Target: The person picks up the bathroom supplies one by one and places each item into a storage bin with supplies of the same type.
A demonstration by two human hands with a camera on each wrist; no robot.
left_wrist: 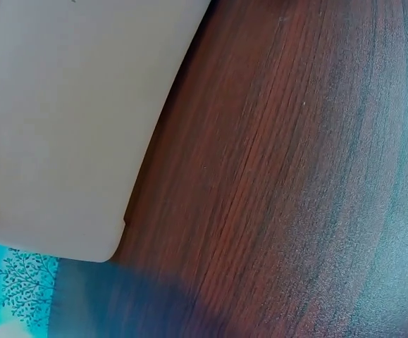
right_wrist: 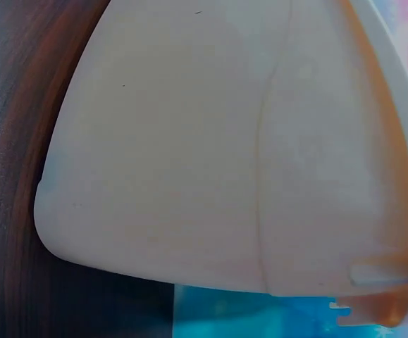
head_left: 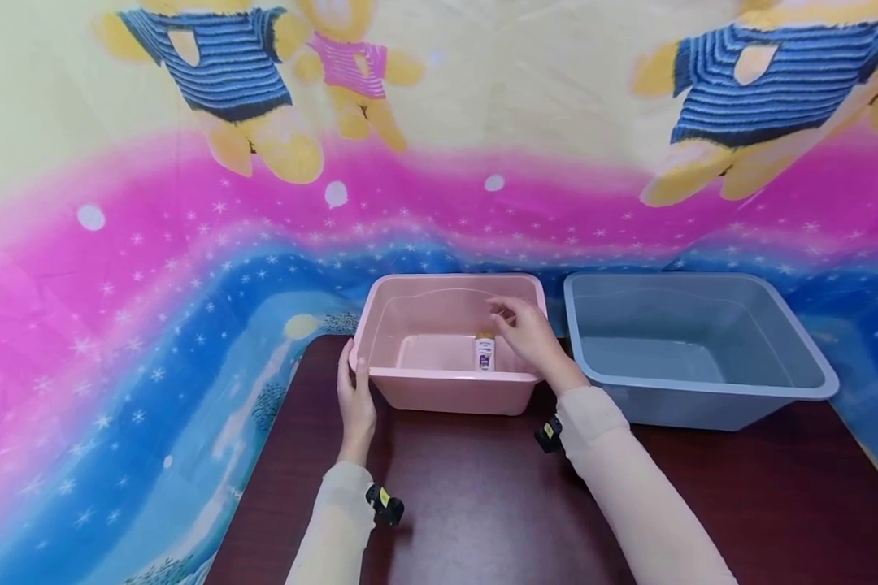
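Note:
Inside the pink plastic bin [head_left: 449, 392] lies a small white bottle [head_left: 485, 355] with a yellowish cap and a purple label, towards the front right. My left hand [head_left: 356, 404] rests against the bin's front left corner, its fingers fairly straight along the outside. Over the right part of the same bin is my right hand [head_left: 524, 327], fingers loosely bent and nothing seen in them. Each wrist view is largely filled by the bin's outer wall [left_wrist: 63, 134], with the right one also showing its rim [right_wrist: 394, 91]; the hands themselves are mostly out of those views.
A larger grey-blue bin [head_left: 684, 398] stands close by on the right, with a narrow gap between the two. Both stand on a dark wooden table [head_left: 468, 487]. Behind it hangs a colourful cloth [head_left: 439, 187] printed with bears and snowflakes.

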